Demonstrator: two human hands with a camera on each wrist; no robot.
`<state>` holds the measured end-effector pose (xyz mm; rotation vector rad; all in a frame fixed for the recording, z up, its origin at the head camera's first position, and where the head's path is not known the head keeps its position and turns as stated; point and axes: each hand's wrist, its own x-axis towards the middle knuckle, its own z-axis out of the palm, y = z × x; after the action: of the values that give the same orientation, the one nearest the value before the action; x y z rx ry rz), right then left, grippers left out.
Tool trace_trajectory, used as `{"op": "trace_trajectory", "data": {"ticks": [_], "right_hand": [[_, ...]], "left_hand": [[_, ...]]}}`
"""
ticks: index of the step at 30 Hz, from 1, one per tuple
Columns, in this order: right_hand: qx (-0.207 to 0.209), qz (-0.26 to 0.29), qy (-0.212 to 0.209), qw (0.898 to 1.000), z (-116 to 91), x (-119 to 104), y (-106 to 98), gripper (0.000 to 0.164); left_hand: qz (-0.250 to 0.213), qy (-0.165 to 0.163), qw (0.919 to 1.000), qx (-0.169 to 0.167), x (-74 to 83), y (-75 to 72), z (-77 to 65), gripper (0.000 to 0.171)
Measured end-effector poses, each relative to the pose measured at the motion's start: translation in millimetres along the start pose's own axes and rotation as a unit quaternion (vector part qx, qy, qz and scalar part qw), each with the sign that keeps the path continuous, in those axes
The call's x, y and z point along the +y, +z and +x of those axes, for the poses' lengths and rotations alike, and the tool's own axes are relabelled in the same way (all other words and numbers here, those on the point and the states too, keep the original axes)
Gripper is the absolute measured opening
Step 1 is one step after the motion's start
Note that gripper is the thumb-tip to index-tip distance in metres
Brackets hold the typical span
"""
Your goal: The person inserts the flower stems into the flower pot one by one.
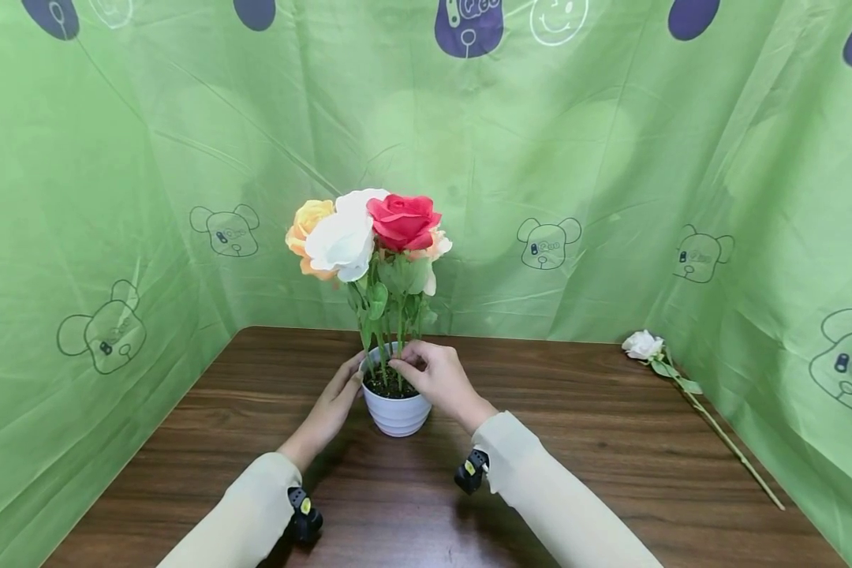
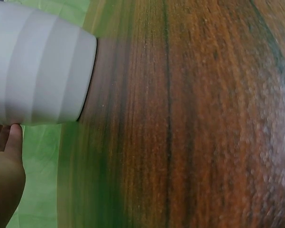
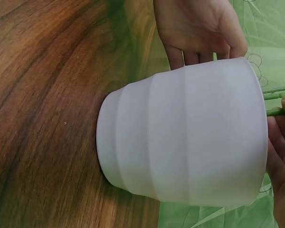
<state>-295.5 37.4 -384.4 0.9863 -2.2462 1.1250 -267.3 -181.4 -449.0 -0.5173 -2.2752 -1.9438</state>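
Observation:
A white ribbed pot (image 1: pixel 397 414) stands upright on the table, with dark soil (image 1: pixel 386 384) inside. Several artificial roses rise from it: a red rose (image 1: pixel 405 222), white roses (image 1: pixel 344 243), an orange-yellow rose (image 1: pixel 311 229) and a peach one (image 1: pixel 436 246) partly hidden behind the red. My left hand (image 1: pixel 335 401) rests against the pot's left side, fingers extended along the wall. My right hand (image 1: pixel 436 377) reaches over the right rim and pinches a green stem (image 3: pixel 275 112) below the red rose, just above the soil. In the left wrist view the left fingertips (image 2: pixel 14 135) touch the pot.
A single white rose (image 1: pixel 642 345) with a long stem lies on the brown wooden table (image 1: pixel 575 442) at the far right. Green printed cloth (image 1: pixel 483 158) hangs behind and on both sides, close to the table's edges.

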Motion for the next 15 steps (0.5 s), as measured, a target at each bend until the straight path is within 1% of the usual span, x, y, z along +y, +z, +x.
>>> {"op": "trace_trajectory", "data": {"ticks": [7,11,15], "right_hand": [[-0.016,0.0,0.039,0.999,2.6,3.2,0.2,0.016],[-0.023,0.006,0.043,0.999,3.2,4.6,0.5,0.023],[-0.019,0.017,0.048,0.999,2.7,5.3,1.0,0.027]], "left_hand": [[0.001,-0.005,1.0,-0.002,1.9,-0.4,-0.6,0.05],[0.001,-0.007,1.0,-0.003,1.8,-0.8,-1.0,0.051],[0.001,-0.006,1.0,-0.005,0.6,-0.6,-0.5,0.051]]}}
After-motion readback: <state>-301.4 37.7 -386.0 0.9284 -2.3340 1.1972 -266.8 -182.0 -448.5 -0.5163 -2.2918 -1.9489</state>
